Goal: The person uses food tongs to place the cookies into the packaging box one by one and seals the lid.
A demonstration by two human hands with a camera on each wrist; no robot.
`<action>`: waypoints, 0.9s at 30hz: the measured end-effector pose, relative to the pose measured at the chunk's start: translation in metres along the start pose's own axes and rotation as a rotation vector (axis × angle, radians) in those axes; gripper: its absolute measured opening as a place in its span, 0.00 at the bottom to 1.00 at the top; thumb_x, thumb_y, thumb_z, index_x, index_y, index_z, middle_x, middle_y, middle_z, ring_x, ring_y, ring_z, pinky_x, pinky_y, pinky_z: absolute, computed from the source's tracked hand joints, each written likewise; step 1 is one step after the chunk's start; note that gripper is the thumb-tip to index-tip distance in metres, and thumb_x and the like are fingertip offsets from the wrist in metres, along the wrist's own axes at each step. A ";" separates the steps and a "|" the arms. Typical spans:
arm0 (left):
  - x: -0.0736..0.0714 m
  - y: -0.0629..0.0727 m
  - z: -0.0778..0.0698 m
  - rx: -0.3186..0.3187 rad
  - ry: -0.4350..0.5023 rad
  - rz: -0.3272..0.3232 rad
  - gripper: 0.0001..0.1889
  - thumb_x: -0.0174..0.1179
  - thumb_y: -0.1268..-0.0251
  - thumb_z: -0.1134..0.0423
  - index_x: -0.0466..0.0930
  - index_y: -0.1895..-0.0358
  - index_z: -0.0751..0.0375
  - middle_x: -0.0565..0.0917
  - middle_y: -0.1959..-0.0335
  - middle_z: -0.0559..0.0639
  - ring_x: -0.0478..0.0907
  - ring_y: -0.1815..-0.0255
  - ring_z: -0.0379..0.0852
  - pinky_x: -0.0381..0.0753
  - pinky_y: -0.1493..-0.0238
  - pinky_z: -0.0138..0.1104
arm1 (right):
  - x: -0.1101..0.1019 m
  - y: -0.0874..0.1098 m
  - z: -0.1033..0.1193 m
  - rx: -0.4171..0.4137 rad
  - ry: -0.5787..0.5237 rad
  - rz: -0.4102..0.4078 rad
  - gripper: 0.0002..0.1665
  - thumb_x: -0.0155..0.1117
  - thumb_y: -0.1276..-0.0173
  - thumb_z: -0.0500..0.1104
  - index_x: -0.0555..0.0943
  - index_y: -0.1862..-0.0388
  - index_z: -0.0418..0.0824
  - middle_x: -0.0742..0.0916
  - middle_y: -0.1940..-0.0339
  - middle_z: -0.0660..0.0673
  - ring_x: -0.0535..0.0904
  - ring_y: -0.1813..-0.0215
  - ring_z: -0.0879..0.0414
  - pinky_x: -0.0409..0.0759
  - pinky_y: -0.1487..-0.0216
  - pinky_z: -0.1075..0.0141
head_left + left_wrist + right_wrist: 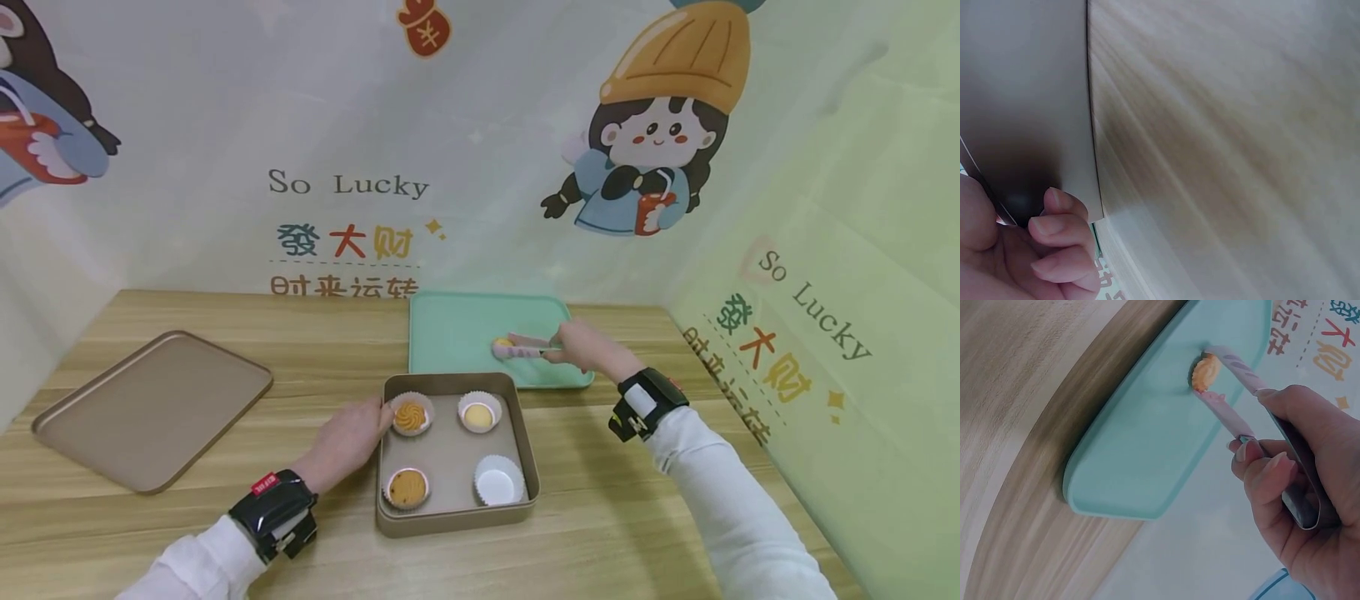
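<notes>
My right hand (590, 345) grips a pair of tongs (1230, 417) with pale pink tips. Between those tips sits a small golden cookie (1206, 372) with a ridged edge, over the mint green tray (450, 333). My left hand (347, 443) holds the square brown baking tin (457, 525) at its left wall, thumb at the rim and fingers curled against the outside. Inside the tin, paper cups hold a swirled cookie (409, 416), a pale round cookie (477, 416) and a speckled brown cookie (407, 487). The white paper cup (498, 481) at the near right is empty.
A flat brown baking tray (153, 408) lies on the left of the wooden table (600, 533). Behind the table hangs a printed cloth (487, 150), and another printed cloth wall (847, 250) runs along the right side.
</notes>
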State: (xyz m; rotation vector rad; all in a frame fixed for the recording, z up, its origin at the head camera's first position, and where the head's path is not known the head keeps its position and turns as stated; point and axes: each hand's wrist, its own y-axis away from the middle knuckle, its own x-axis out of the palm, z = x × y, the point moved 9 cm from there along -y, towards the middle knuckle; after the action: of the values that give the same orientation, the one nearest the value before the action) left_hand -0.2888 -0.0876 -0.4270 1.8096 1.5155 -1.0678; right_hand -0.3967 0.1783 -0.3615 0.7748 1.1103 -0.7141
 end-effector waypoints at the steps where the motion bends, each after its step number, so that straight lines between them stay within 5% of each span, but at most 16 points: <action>1: 0.000 0.000 0.000 0.001 0.001 0.000 0.17 0.45 0.17 0.61 0.74 0.66 0.67 0.71 0.76 0.54 0.71 0.72 0.52 0.78 0.67 0.50 | -0.001 0.001 0.001 -0.013 0.004 -0.010 0.14 0.62 0.23 0.38 0.86 0.65 0.27 0.64 0.85 0.55 0.64 0.87 0.65 0.67 0.83 0.74; 11: 0.001 -0.001 0.000 -0.003 -0.005 -0.003 0.17 0.45 0.18 0.62 0.74 0.67 0.68 0.71 0.76 0.55 0.72 0.72 0.53 0.79 0.66 0.52 | -0.020 0.020 0.016 -0.117 -0.010 -0.109 0.25 0.63 0.24 0.36 0.67 0.83 0.45 0.60 0.85 0.55 0.62 0.86 0.65 0.65 0.76 0.72; 20: 0.000 0.000 -0.001 0.009 -0.014 -0.008 0.17 0.45 0.18 0.62 0.74 0.68 0.67 0.71 0.76 0.54 0.70 0.73 0.52 0.78 0.67 0.51 | -0.032 0.059 0.048 -0.240 0.125 -0.200 0.16 0.66 0.27 0.35 0.74 0.75 0.39 0.63 0.84 0.55 0.56 0.81 0.65 0.56 0.75 0.71; 27: 0.001 0.000 -0.001 0.005 -0.004 -0.003 0.17 0.45 0.18 0.62 0.73 0.68 0.66 0.69 0.76 0.53 0.69 0.73 0.51 0.74 0.69 0.46 | -0.026 0.102 0.083 -0.341 0.175 -0.255 0.08 0.70 0.30 0.34 0.79 0.68 0.37 0.66 0.83 0.55 0.57 0.79 0.68 0.58 0.76 0.73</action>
State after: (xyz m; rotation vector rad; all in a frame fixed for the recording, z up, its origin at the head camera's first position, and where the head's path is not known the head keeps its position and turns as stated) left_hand -0.2886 -0.0865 -0.4272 1.8081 1.5141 -1.0774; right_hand -0.2794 0.1678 -0.2981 0.4136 1.4631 -0.6525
